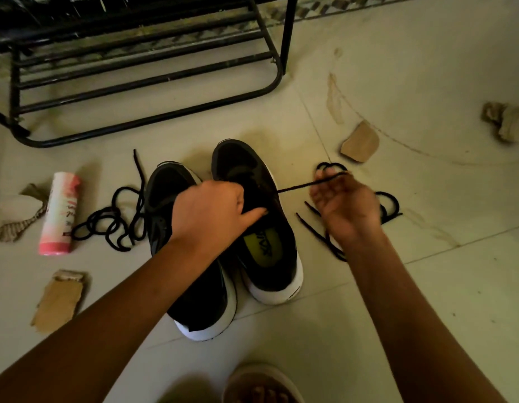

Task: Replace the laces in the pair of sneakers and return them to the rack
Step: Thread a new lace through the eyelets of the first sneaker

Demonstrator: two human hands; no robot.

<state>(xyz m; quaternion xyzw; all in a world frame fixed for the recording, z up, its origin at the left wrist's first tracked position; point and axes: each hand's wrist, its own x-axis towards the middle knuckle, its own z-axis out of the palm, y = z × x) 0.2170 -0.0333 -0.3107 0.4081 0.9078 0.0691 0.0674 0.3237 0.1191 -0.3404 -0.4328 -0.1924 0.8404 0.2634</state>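
Note:
Two black sneakers with white soles stand side by side on the floor, the left sneaker (177,199) and the right sneaker (264,228). My left hand (214,210) grips the right sneaker's tongue area, thumb pointing right. My right hand (344,205) pinches a black lace (296,186) that runs taut from the right sneaker's eyelets. More of this lace lies coiled on the floor behind and under that hand. A second loose black lace (113,219) lies tangled left of the sneakers.
A black metal shoe rack (153,80) stands at the back. A pink spray can (59,213) lies at the left among cardboard scraps (59,301). Another cardboard piece (360,142) lies at the right. A foot in a sandal (261,385) shows at the bottom.

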